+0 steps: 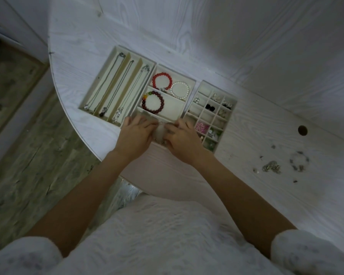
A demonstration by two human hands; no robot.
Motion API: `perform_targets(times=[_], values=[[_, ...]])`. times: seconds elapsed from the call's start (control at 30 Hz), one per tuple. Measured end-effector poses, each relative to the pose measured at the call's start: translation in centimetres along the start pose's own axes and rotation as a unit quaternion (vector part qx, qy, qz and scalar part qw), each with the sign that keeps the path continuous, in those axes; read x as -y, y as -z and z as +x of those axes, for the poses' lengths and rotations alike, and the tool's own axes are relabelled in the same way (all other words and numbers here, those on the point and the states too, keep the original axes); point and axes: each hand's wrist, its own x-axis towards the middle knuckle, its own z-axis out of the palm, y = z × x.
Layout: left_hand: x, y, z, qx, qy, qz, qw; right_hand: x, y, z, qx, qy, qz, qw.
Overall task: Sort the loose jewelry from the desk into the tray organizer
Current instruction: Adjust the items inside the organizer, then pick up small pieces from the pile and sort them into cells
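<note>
Hands meet over the tray [189, 80] near the surface's near edge: left hand [136, 133] and right hand [182, 139] both pinch a pale bracelet [159, 132] between them.

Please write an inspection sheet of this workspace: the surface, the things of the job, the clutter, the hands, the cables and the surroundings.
Surface: white wood-grain desk with a round hole.
Job's things: tray organizer in three sections: necklaces in long slots; red bracelet, pearl bracelet and dark red bracelet in the middle; small pieces in the grid section.
Clutter: loose jewelry on the desk, right of the trays.
Hands: left hand and right hand together over the middle section's near compartment, with a pale blurred item between them; grip unclear.
Cables: nothing seen.
Surroundings: wooden floor at left.
</note>
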Motion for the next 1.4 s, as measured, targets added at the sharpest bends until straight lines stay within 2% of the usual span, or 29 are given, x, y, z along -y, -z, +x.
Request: perform_targets(times=[0.17,0.3,0.4,0.47,0.57,0.67,0.73,0.8,0.9,1.07,1.17,1.4], values=[[-0.6,-0.3,-0.5,-0.008,0.023,-0.017,1.000,0.4,0.1,-0.5,-0.008,-0.026,0.012,1.000],[-3.4,0.7,-1.0,-0.043,0.082,-0.051,0.994,-0.8,0.6,-2.2,-0.069,-0.019,0.100,0.992],[-7.5,1.0,-0.8,-0.037,0.074,-0.110,0.991,-3.3,1.6,-6.5,-0.117,-0.053,0.112,0.985],[-10.1,0.4,-0.2,-0.012,0.059,-0.123,0.991,-5.7,1.6,-10.5,-0.150,-0.135,0.125,0.971],[-12.8,-1.1,1.3,0.027,0.043,-0.102,0.993,-9.4,0.3,-16.7,-0.169,-0.316,0.146,0.922],[-14.9,-1.8,2.6,0.048,0.026,-0.070,0.996,-12.8,-2.6,-21.8,-0.114,-0.486,0.124,0.858],[-15.6,-2.2,3.2,0.039,0.012,-0.050,0.998,-14.0,-4.1,-23.4,-0.063,-0.537,0.141,0.829],[-16.4,-2.8,3.4,0.038,0.004,-0.034,0.999,-14.4,-4.9,-24.3,-0.032,-0.525,0.163,0.835],[-17.1,-3.5,3.2,0.045,0.037,-0.020,0.998,-14.1,-5.2,-25.0,-0.032,-0.498,0.173,0.849],[-18.9,-3.6,3.3,0.016,0.081,-0.021,0.996,-15.5,-4.7,-24.0,-0.124,-0.443,0.197,0.866],[-19.8,-3.8,3.2,0.011,0.115,-0.024,0.993,-16.9,-4.3,-22.3,-0.151,-0.394,0.207,0.883],[-20.8,-4.8,2.8,-0.047,0.142,-0.036,0.988,-18.4,-4.9,-20.3,-0.126,-0.361,0.268,0.884]])
